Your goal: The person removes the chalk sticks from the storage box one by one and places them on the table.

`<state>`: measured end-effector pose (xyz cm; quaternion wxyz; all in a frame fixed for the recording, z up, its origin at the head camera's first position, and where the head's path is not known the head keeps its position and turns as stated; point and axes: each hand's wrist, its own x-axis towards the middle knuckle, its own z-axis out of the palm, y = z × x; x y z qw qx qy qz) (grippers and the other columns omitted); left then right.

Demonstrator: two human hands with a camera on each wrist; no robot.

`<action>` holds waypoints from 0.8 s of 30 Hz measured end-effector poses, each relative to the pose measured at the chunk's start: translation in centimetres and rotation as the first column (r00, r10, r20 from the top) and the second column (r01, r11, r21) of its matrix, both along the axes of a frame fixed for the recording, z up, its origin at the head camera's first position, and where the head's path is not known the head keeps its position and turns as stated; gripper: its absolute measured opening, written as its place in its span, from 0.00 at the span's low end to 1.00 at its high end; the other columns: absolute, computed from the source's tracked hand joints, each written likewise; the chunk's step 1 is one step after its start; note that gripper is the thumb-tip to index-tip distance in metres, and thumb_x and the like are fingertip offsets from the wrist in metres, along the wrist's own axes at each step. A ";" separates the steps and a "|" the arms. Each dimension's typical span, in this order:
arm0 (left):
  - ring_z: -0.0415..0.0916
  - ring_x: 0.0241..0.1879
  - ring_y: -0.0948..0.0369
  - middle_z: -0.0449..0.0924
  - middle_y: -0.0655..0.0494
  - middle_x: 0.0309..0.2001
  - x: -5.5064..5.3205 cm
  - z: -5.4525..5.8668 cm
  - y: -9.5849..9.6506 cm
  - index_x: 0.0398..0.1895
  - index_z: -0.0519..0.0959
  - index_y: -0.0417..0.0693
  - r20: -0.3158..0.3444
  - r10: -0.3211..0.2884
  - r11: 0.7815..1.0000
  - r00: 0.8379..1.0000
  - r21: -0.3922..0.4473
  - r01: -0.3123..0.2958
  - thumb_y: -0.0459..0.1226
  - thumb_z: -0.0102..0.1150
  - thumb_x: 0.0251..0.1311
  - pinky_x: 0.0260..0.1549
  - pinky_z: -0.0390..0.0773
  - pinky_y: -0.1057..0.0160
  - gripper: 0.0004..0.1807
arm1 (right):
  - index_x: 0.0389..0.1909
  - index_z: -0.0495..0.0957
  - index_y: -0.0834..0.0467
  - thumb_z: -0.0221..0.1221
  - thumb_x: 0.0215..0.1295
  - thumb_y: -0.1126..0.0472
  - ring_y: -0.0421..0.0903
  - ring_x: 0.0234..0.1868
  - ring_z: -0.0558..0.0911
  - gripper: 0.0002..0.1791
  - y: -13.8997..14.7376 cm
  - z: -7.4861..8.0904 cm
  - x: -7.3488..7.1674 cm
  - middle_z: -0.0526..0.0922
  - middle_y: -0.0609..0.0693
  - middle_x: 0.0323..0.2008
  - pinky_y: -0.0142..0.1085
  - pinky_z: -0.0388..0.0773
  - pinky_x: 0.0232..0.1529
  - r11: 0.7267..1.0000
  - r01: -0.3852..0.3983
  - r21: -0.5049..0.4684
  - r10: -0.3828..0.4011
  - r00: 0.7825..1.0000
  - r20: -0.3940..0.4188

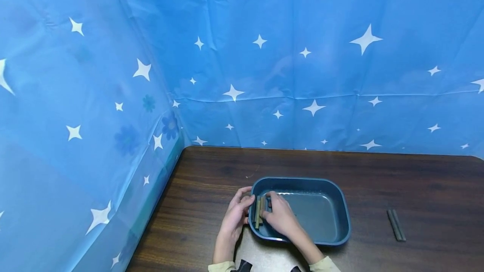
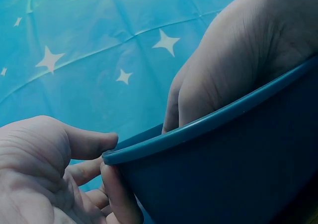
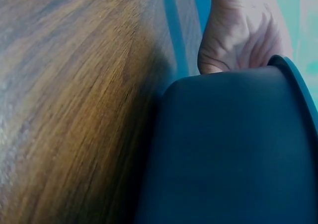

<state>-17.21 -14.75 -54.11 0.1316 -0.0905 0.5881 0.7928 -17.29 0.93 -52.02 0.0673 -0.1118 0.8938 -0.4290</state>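
Note:
A dark blue rectangular basin [image 1: 317,211] with rounded corners stands on the table. My left hand [image 1: 235,217] holds its left end; in the left wrist view the thumb lies at the rim [image 2: 198,126] and the fingers are against the outer wall. Inside the basin, several short olive-brown sticks [image 1: 258,212] lie side by side along that left end. My right hand [image 1: 281,217] reaches over the near rim, its thumb and curled fingers gripping the sticks. The basin wall hides the right fingertips in both wrist views.
Two dark green sticks [image 1: 396,225] lie side by side on the brown wooden table [image 1: 427,188], to the right of the basin. A blue curtain with white stars [image 1: 321,74] hangs along the back and left edges of the table.

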 end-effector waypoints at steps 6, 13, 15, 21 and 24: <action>0.71 0.24 0.65 0.74 0.54 0.35 0.0 0.1 0.1 0.62 0.64 0.41 -0.013 0.001 1.000 1.000 0.004 -0.001 0.37 0.55 0.65 0.14 0.71 0.73 0.24 | 0.53 0.71 0.72 0.70 0.44 0.70 0.57 0.44 0.76 0.31 -0.4 -0.1 -0.2 0.78 0.62 0.41 0.52 0.76 0.45 0.998 -0.002 0.067 0.004 0.999 -0.033; 0.71 0.25 0.64 0.75 0.54 0.35 0.1 0.1 0.1 0.62 0.64 0.40 -0.023 0.004 1.000 1.000 0.013 -0.003 0.38 0.56 0.64 0.14 0.72 0.72 0.26 | 0.51 0.73 0.71 0.71 0.42 0.68 0.56 0.43 0.75 0.31 -0.4 -0.3 -0.6 0.78 0.59 0.39 0.51 0.75 0.46 0.996 -0.019 0.085 0.020 1.000 -0.017; 0.71 0.25 0.64 0.75 0.54 0.35 0.1 0.1 0.0 0.62 0.64 0.41 -0.022 0.005 1.000 1.000 0.010 -0.004 0.39 0.56 0.64 0.15 0.73 0.71 0.26 | 0.52 0.73 0.71 0.72 0.42 0.68 0.56 0.43 0.75 0.32 -0.4 -0.2 -0.6 0.78 0.60 0.40 0.51 0.75 0.45 0.996 -0.022 0.081 0.023 1.000 -0.010; 0.71 0.25 0.64 0.74 0.55 0.33 0.0 0.0 0.0 0.61 0.64 0.40 -0.034 0.000 1.000 0.999 0.012 0.000 0.39 0.56 0.64 0.18 0.77 0.67 0.25 | 0.49 0.73 0.71 0.72 0.40 0.70 0.52 0.38 0.75 0.31 -0.6 -0.1 -0.5 0.77 0.58 0.35 0.47 0.76 0.39 0.999 -0.013 0.047 0.014 1.000 -0.023; 0.70 0.24 0.65 0.73 0.56 0.32 -0.1 0.0 0.1 0.61 0.65 0.41 -0.032 0.000 1.000 0.999 0.021 0.001 0.38 0.56 0.64 0.17 0.77 0.67 0.25 | 0.49 0.72 0.71 0.72 0.40 0.72 0.50 0.35 0.75 0.31 -0.5 0.0 -0.4 0.77 0.56 0.32 0.45 0.75 0.37 1.000 -0.008 0.020 0.008 1.000 -0.027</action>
